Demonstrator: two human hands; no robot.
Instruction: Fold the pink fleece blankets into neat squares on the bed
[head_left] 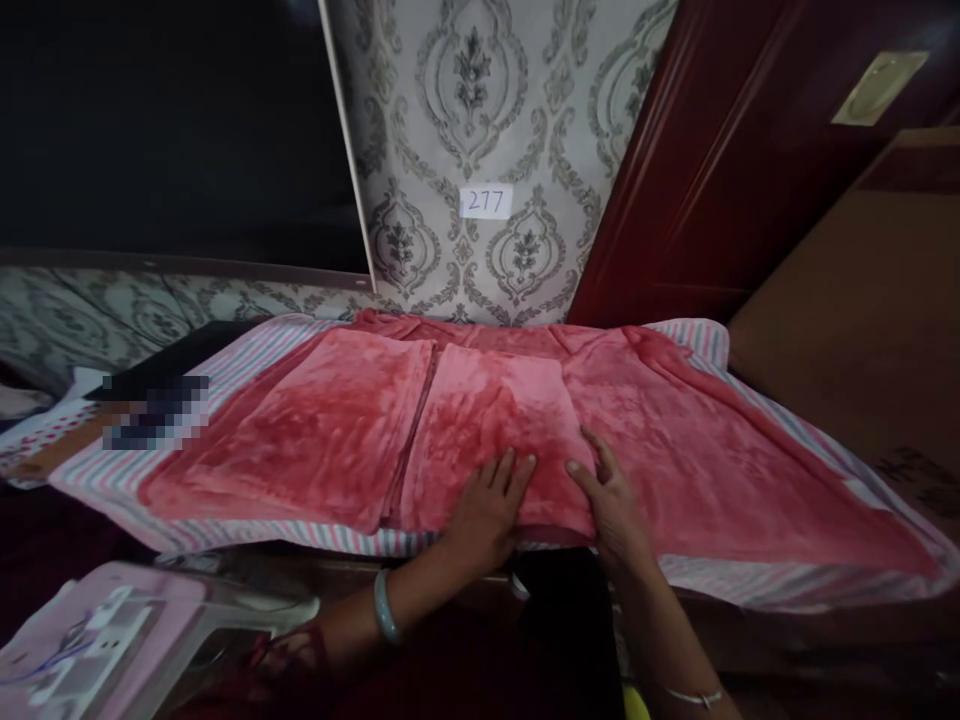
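Observation:
A pink plush cloth (697, 450) is spread across a low surface; whether it is a blanket or a garment I cannot tell. Two of its parts lie side by side, a left panel (300, 440) and a middle panel (495, 400), with a narrow dark gap between them. My left hand (491, 505) rests flat on the near part of the middle panel, fingers stretched out. At that panel's right edge is my right hand (611, 500), its thumb and index finger apart and touching the plush; its other fingers are mostly hidden.
Under the plush lies a striped cloth (750, 585). A television (165, 130) stands behind on the left. On the right are a dark red door (697, 170) and a cardboard box (847, 280). A pink and clear plastic container (172, 600) sits at the lower left.

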